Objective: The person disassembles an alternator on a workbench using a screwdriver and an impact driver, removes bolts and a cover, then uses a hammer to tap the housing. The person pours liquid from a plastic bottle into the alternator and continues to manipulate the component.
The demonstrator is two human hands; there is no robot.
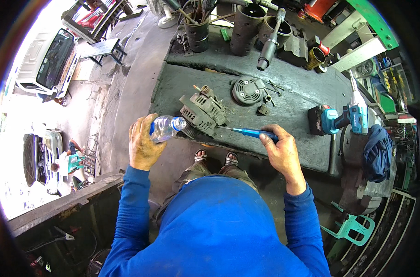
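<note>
My left hand (144, 142) is closed around a clear plastic bottle (163, 129), tilted with its blue-ringed neck toward an alternator (203, 110). That greasy, finned alternator lies near the front edge of the dark workbench (283, 104). In my right hand (280, 150) is a screwdriver (256, 133) with a blue handle, its shaft pointing left at the alternator's lower right side. Whether the tip touches the housing I cannot tell. Behind and to the right of the alternator sit a round slotted cover (248, 90) and several small loose parts (268, 98).
A teal cordless impact wrench (343, 119) stands at the bench's right, beside a dark blue cloth (378, 152). Dark metal cylinders (247, 30) and a tool-filled can (196, 37) line the back. A green stool (357, 229) is at lower right; a person (74, 162) sits far left near vehicles.
</note>
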